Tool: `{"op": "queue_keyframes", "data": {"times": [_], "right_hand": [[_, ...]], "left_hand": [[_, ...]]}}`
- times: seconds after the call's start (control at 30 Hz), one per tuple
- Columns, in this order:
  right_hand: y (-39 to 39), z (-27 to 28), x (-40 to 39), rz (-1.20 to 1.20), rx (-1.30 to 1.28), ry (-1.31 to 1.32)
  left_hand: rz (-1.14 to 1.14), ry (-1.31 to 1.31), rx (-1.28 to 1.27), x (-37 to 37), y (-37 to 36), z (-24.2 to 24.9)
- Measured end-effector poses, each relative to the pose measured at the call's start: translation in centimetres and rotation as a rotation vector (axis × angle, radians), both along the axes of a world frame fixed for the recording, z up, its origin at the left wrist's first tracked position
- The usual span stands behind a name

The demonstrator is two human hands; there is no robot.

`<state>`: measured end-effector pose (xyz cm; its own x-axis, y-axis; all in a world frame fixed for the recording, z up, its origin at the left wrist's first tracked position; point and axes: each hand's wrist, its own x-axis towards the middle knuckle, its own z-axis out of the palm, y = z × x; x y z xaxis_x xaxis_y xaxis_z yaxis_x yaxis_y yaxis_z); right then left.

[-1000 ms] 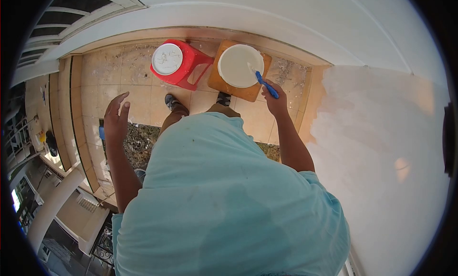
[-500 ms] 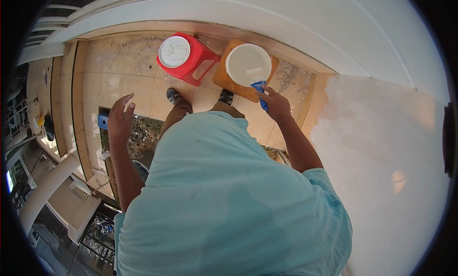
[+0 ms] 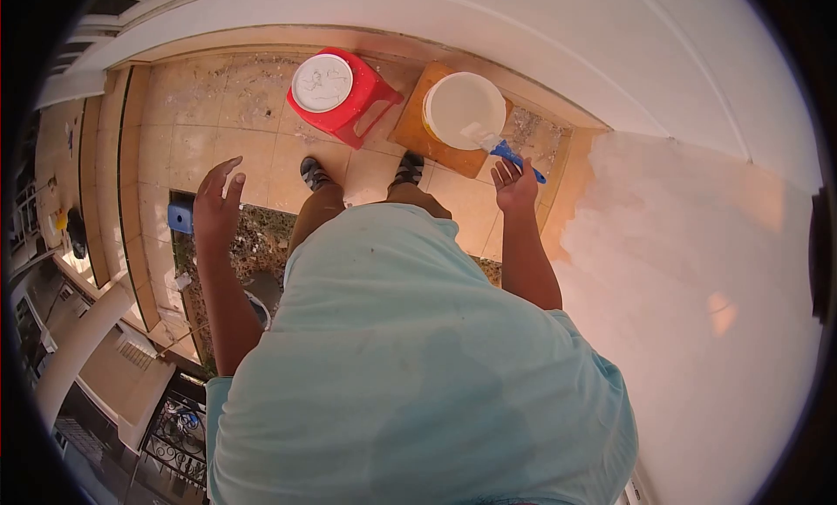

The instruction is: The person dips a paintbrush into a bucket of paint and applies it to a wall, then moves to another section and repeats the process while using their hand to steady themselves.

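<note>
My right hand [image 3: 516, 187] is turned palm up, its fingers against the handle of a blue paintbrush [image 3: 520, 160]. The brush's whitish head lies over the near rim of a white bucket [image 3: 466, 111]. Whitish content shows inside the bucket, which stands on an orange-brown stool or board [image 3: 416, 124]. Off to the left, my left hand [image 3: 218, 207] is raised with fingers and thumb apart, holding nothing.
A red plastic stool [image 3: 356, 112] carries a round white lid or tub [image 3: 323, 83]. The tiled floor [image 3: 235, 156] is spattered. A blue object [image 3: 180, 218] sits near a speckled dark patch [image 3: 261, 243]. At right is a patchily whitened wall [image 3: 663, 269].
My right hand has turned palm up, and the brush handle has swung to point rightward. The brush head has moved from inside the bucket to its rim. My left hand remains raised.
</note>
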<state>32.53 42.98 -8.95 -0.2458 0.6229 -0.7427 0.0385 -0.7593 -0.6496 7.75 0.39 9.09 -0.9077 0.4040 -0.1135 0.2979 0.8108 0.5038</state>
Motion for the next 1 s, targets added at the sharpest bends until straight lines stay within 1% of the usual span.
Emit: {"op": "queue_keyframes", "data": {"times": [0.07, 0.23, 0.27, 0.33, 0.4, 0.47, 0.5, 0.57, 0.67, 0.73, 0.8, 0.83, 0.9, 1.0], "right_hand": [[-0.5, -0.1, 0.1, -0.310, -0.197, 0.039], [-1.3, 1.1, -1.4, -0.442, -0.120, 0.152], [-2.1, 2.2, -2.7, -0.441, -0.106, 0.160], [-4.2, 5.4, -5.5, -0.561, -0.044, 0.192], [-6.5, 6.9, -8.3, -0.540, -0.040, 0.240], [-9.4, 8.5, -11.3, -0.529, -0.058, 0.383], [-10.7, 9.3, -13.0, -0.495, -0.051, 0.383], [-13.3, 10.8, -17.2, -0.385, -0.104, 0.554], [-17.6, 13.8, -23.7, -0.302, -0.085, 0.542], [-19.9, 15.2, -27.7, -0.264, -0.106, 0.550], [-22.1, 16.2, -31.1, -0.223, -0.118, 0.644], [-23.3, 16.7, -32.5, -0.206, -0.130, 0.638], [-25.6, 17.5, -35.7, -0.053, -0.165, 0.688], [-28.9, 17.8, -40.3, 0.003, -0.206, 0.662]], "left_hand": [[-0.002, 0.002, 0.006, -0.4, -1.0, -0.4], [0.025, 0.016, 0.064, -2.6, -7.0, -2.4], [0.033, 0.023, 0.071, -3.4, -8.7, -2.8], [0.059, 0.035, 0.092, -4.8, -12.5, -3.3], [0.108, 0.058, 0.118, -6.2, -16.6, -3.4], [0.248, 0.036, 0.193, -6.5, -21.0, -3.5], [0.280, 0.036, 0.205, -6.6, -23.5, -3.9], [0.326, 0.035, 0.106, -6.8, -28.4, -4.8], [0.396, 0.011, 0.077, -5.7, -34.0, -4.9], [0.454, -0.036, 0.057, -4.9, -36.7, -4.0], [0.535, -0.078, 0.127, -3.8, -39.0, -4.3], [0.560, -0.071, 0.143, -3.3, -40.1, -4.8], [0.609, -0.073, 0.170, -2.6, -41.2, -5.5], [0.719, -0.121, 0.212, -2.2, -42.1, -6.4]]}}
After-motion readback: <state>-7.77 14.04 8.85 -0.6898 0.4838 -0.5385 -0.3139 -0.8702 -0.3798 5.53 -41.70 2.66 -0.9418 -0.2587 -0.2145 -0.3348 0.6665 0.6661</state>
